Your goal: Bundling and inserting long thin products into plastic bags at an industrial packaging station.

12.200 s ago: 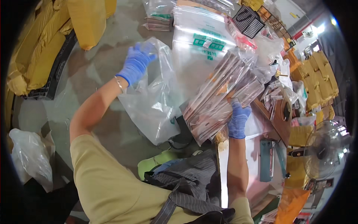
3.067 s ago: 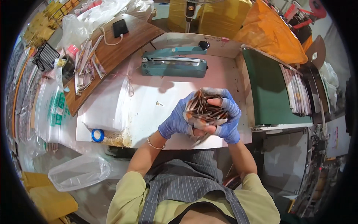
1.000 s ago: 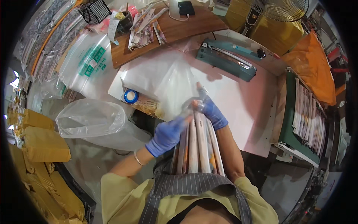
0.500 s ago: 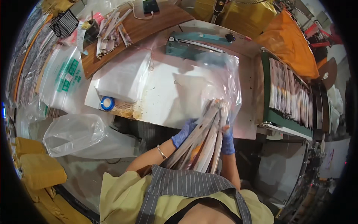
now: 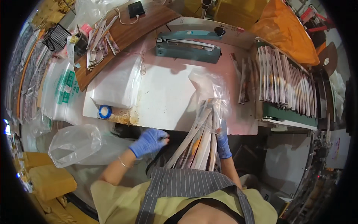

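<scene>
A bundle of long, flat, printed packets [image 5: 199,143] in a clear plastic bag [image 5: 214,87] leans between the table edge and my apron. The bag's loose end spreads over the white tabletop. My right hand [image 5: 224,145], in a blue glove, grips the bundle along its right side; the packets hide some of its fingers. Off to the left of the bundle, my left hand [image 5: 150,142] hangs in front of the table edge. Its glove is blue too, with bare fingertips showing. Thumb and fingers are slightly apart, and nothing shows between them.
A teal bench-top bag sealer [image 5: 188,48] stands at the back. A stack of clear bags [image 5: 115,84] and a blue tape roll [image 5: 104,111] lie left. More packets stand in a green-lined box [image 5: 270,111] at right. A wooden shelf [image 5: 153,22] holds a phone [image 5: 136,9].
My left hand has let go of the bundle and moved left. The bag's loose end has sunk toward the tabletop, uncovering the sealer. My right hand stays at the bundle.
</scene>
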`<state>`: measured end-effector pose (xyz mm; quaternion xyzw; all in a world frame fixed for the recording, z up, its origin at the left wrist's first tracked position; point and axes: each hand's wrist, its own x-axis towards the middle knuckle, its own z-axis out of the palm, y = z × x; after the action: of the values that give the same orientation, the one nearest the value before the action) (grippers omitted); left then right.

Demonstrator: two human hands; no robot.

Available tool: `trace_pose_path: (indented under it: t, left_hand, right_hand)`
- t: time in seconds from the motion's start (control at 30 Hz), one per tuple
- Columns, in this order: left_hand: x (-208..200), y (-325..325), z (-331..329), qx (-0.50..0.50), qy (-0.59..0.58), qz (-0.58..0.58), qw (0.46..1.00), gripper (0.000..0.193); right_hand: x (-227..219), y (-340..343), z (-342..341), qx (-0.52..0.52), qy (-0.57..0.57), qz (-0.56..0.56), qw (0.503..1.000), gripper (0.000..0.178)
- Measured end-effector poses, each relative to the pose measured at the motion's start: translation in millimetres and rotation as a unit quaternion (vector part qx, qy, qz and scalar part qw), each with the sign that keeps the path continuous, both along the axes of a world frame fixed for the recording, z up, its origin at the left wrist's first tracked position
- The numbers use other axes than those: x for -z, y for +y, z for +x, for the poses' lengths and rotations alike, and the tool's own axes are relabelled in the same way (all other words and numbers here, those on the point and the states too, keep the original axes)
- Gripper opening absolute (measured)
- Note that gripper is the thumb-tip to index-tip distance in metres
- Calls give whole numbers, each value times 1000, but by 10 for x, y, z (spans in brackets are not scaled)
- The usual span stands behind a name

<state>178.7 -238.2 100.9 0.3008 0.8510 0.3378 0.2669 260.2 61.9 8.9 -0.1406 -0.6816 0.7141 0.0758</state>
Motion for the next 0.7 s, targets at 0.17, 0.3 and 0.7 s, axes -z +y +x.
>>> trace_pose_path:
  t: [0.17, 0.3, 0.7]
  left_hand:
    - [659, 566, 120, -303, -111, 401, 858, 37]
    - [365, 890, -334, -340, -299, 627, 634, 23]
    - [-244, 155, 512, -39, 126, -30, 991, 13]
  right_hand:
    - [-789, -622, -636, -147, 82, 211, 963, 81]
    - [-1521, -737, -976, -150, 38, -138, 978, 78]
    - [-1489, -585, 436, -109, -314, -417, 846, 60]
